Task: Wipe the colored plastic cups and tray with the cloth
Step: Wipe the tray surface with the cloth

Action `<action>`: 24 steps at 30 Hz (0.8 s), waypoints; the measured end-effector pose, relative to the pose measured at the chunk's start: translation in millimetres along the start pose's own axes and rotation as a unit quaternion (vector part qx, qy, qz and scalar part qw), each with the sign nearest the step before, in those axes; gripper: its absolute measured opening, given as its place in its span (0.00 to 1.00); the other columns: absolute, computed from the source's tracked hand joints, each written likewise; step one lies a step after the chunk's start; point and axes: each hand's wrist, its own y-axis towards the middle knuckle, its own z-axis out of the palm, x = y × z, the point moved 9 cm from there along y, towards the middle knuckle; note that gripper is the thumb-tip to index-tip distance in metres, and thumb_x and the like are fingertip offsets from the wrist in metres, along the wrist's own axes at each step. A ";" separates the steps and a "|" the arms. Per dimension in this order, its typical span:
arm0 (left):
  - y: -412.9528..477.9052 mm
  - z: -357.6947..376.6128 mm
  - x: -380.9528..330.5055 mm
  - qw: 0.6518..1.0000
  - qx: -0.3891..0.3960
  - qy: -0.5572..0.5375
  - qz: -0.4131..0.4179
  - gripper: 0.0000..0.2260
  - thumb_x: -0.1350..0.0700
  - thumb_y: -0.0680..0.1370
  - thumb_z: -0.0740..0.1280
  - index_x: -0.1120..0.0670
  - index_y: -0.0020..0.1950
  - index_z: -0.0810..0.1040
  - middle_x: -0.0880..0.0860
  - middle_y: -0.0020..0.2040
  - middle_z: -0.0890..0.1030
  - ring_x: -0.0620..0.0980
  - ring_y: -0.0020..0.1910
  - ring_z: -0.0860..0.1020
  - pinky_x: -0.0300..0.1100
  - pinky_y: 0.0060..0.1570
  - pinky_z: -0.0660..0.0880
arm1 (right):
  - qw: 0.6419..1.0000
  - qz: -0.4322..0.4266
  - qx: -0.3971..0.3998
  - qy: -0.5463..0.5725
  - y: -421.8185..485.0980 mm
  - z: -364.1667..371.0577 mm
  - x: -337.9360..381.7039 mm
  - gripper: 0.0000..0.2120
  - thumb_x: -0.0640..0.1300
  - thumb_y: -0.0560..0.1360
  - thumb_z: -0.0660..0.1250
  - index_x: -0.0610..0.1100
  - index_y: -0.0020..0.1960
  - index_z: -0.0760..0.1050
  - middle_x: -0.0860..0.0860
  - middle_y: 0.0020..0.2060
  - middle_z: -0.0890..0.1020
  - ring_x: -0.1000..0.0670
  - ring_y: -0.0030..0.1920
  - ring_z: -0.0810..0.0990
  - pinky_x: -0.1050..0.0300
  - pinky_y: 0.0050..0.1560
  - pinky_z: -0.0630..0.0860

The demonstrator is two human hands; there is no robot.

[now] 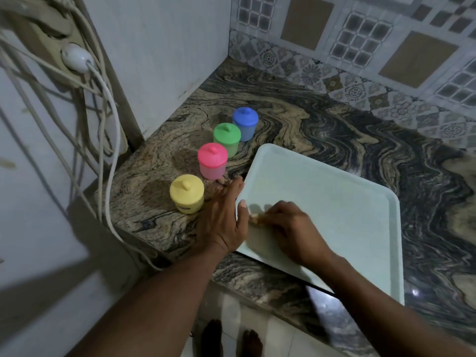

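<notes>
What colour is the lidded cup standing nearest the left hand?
Yellow: the cup and its knobbed lid, clearest in the head view, beside the left hand.

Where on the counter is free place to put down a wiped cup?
Free: the counter between the tray and the tiled wall, right of the blue cup. Crowded: the strip between the cups and tray, where the left hand lies.

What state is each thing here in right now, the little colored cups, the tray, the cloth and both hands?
yellow cup: upright, lid on
pink cup: upright, lid on
green cup: upright, lid on
blue cup: upright, lid on
tray: flat on the counter, near corner overhanging
cloth: mostly hidden under the right hand
left hand: open, steadying the tray's edge
right hand: pressing the cloth onto the tray
</notes>
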 end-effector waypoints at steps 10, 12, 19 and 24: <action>3.2 4.1 2.6 0.999 0.032 0.034 0.005 0.28 0.43 0.81 0.50 0.57 0.74 0.71 0.58 0.70 0.76 0.61 0.67 0.75 0.56 0.61 0.75 | 0.999 0.049 -0.021 -0.003 -14.5 26.2 21.6 0.14 0.40 0.76 0.66 0.48 0.59 0.83 0.47 0.45 0.78 0.43 0.46 0.75 0.53 0.44 0.74; 1.3 4.8 1.0 0.998 0.037 0.043 0.001 0.28 0.44 0.81 0.50 0.57 0.74 0.71 0.59 0.69 0.76 0.61 0.67 0.75 0.56 0.62 0.74 | 0.997 0.028 0.035 0.058 -49.9 13.8 28.9 0.13 0.43 0.77 0.65 0.49 0.57 0.84 0.49 0.47 0.81 0.49 0.48 0.78 0.58 0.47 0.75; 1.9 25.1 -35.5 0.969 0.113 0.159 0.152 0.25 0.48 0.82 0.53 0.60 0.74 0.70 0.59 0.76 0.68 0.59 0.78 0.61 0.56 0.76 0.59 | 0.914 0.371 -0.141 -0.083 -56.0 -84.4 -135.8 0.16 0.33 0.76 0.63 0.43 0.55 0.86 0.41 0.47 0.82 0.37 0.49 0.80 0.56 0.45 0.71; 3.1 41.8 -30.3 0.976 0.162 0.103 0.104 0.28 0.42 0.81 0.53 0.56 0.77 0.66 0.57 0.76 0.68 0.55 0.78 0.61 0.53 0.76 0.61 | 0.975 0.196 -0.094 -0.043 -57.1 -7.6 -18.9 0.16 0.37 0.75 0.64 0.46 0.58 0.85 0.46 0.44 0.77 0.40 0.46 0.75 0.53 0.43 0.73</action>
